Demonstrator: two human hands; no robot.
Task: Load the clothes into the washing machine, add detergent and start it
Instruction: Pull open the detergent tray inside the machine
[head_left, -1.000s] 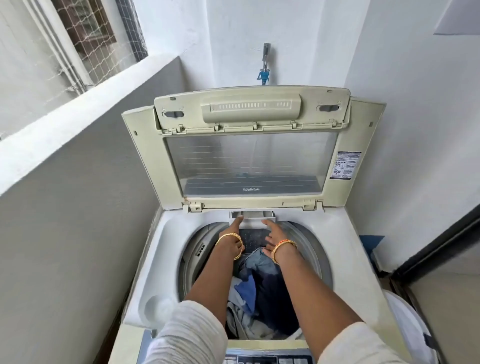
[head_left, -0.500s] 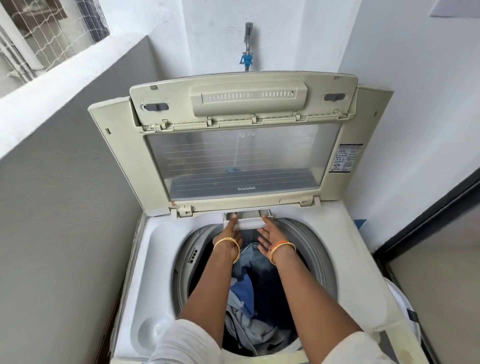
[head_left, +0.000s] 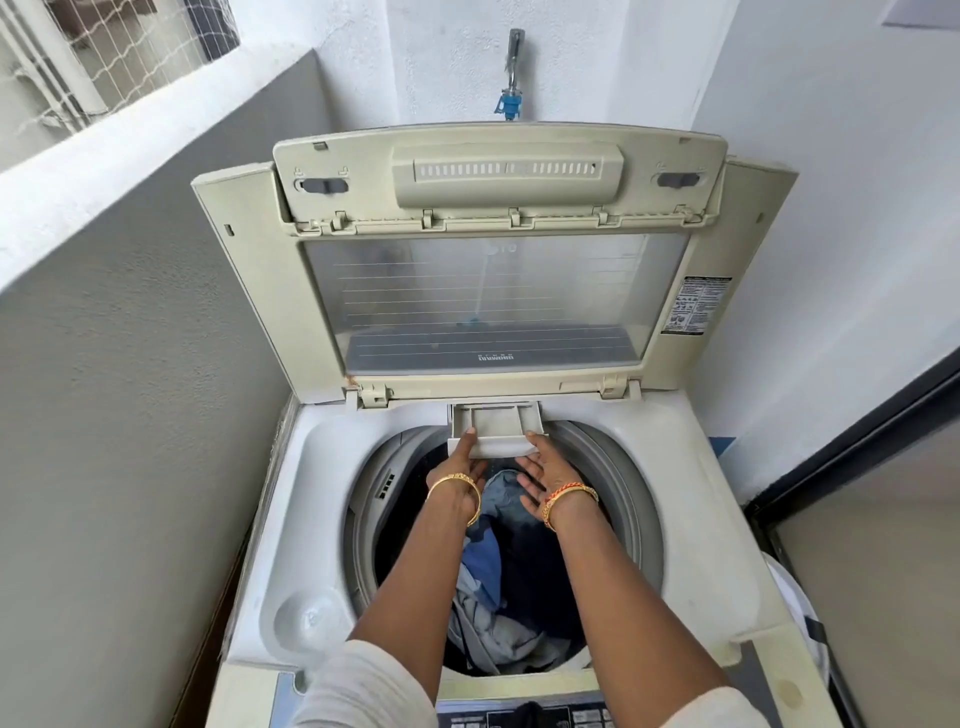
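Already the clothes (head_left: 485, 564) lie in the washing machine (head_left: 727, 519). Left hand (head_left: 460, 470) grips the detergent drawer (head_left: 496, 423) at the back rim; right hand (head_left: 545, 467) touches it with loose fingers. Adding detergent and starting seem left.

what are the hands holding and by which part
The detergent drawer. The left hand pinches its front left corner, thumb on top. The right hand only touches the front right corner with its thumb, fingers loose below: no clear grip there.

Nothing reads clearly: the brand mark (head_left: 495, 357) and sticker (head_left: 696, 305) on the lid (head_left: 265, 291) are too blurred.
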